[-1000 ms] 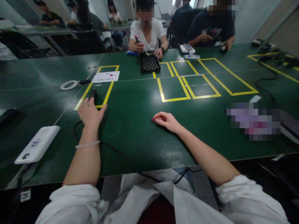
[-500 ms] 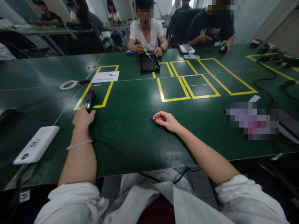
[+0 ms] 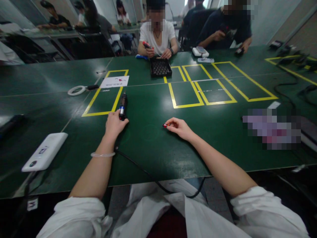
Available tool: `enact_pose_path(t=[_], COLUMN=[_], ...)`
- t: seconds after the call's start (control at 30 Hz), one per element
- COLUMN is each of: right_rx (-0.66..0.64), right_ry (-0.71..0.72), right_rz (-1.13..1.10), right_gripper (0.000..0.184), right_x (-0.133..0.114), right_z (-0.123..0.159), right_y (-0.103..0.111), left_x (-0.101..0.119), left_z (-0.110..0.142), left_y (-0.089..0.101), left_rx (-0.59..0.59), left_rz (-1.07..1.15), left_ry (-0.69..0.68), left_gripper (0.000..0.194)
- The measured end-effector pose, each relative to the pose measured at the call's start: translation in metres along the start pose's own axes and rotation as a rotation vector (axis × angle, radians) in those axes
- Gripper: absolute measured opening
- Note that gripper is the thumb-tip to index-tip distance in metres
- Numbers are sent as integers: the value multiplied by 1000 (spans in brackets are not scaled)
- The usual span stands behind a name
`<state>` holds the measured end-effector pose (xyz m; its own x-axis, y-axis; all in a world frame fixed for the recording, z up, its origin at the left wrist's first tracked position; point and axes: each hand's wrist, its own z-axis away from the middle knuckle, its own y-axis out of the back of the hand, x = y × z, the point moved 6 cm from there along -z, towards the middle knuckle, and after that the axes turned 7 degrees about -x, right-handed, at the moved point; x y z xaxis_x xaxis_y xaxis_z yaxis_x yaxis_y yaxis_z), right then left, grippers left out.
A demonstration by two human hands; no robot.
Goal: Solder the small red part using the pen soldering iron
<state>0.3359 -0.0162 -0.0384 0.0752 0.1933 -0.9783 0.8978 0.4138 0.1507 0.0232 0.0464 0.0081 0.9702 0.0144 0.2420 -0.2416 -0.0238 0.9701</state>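
My left hand is closed around the rear of a dark electric screwdriver with a blue and silver band. Its tip points away from me, just right of a yellow-taped rectangle. My right hand is held low over the green table, thumb and fingers pinched on a small red piece. That piece is too small and covered for me to name its kind. From beside my left wrist a black cable runs over the table edge towards my lap.
Across the table a person holds a red-handled tool over a black tray of small parts. A white power bank lies at left, a printed card and coiled white cable beyond. More yellow-taped rectangles mark the right side.
My left hand has carried the electric screwdriver rightwards, out of the yellow-taped rectangle. The right hand keeps its pinch on the red piece almost in place. The whole view has shifted slightly.
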Motion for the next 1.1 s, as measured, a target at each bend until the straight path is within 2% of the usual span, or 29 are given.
enact_pose_path(t=[0.23, 0.37, 0.53, 0.77, 0.93, 1.1], right_rx=[57, 80, 45, -35, -62, -32], right_ry=[61, 85, 156, 245, 227, 224], right_rz=[40, 206, 324, 467, 589, 577], right_gripper=[18, 10, 7, 6, 3, 6], right_x=[-8, -15, -22, -31, -28, -30], right_z=[1, 5, 6, 6, 6, 8], right_y=[3, 4, -3, -14, -16, -13], left_x=[105, 140, 153, 154, 156, 157], left_z=[41, 65, 80, 84, 86, 87], left_y=[-30, -38, -43, -43, -41, -38], left_rx=[-29, -61, -109, -125, -100, -84], left_rz=[-45, -8, 34, 11, -62, -106], left_ry=[-287, -415, -467, -457, -448, -441], left_gripper=[65, 70, 73, 73, 73, 72])
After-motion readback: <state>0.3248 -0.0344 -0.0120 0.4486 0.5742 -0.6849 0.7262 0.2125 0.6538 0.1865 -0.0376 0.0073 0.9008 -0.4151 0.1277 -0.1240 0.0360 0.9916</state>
